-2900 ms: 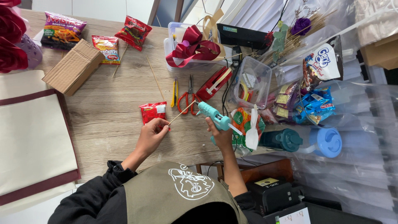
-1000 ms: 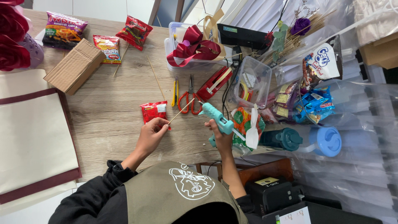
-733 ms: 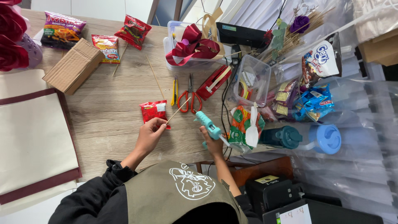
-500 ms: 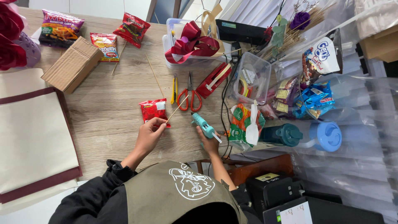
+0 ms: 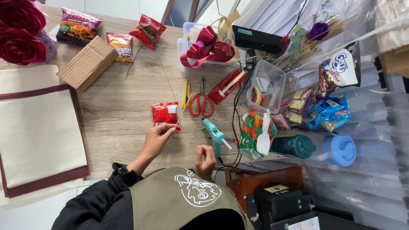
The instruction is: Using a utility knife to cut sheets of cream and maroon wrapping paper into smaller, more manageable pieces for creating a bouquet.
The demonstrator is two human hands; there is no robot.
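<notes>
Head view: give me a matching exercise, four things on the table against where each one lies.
Things:
1. glue gun
2. scissors
3. cardboard box
4. red snack packet

Places:
A. far left, near the red roses
B. just above the left hand, which pinches a wooden skewer against it
C. lying on the table just above the right hand
D. between the yellow cutter and the red tape dispenser

Pairs: 1-C, 2-D, 3-A, 4-B
</notes>
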